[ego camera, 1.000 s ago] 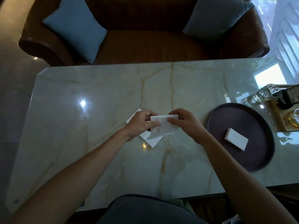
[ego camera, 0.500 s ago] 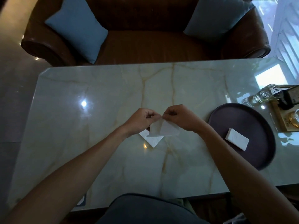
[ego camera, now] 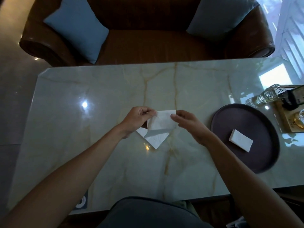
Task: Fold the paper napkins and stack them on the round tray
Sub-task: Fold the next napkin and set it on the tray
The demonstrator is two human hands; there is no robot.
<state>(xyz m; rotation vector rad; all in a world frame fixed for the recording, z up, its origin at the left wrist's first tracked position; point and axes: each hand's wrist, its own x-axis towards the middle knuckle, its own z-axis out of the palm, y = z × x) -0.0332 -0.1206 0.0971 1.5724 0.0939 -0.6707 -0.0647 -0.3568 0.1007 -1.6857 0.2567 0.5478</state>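
Head view: both hands hold one white napkin up over the marble table.
Left hand pinches its upper left corner, right hand pinches the right edge; the sheet hangs partly folded. More napkins lie flat on the table right under it, possibly two, hard to count. A folded napkin sits on the round dark tray to the right, alone there.
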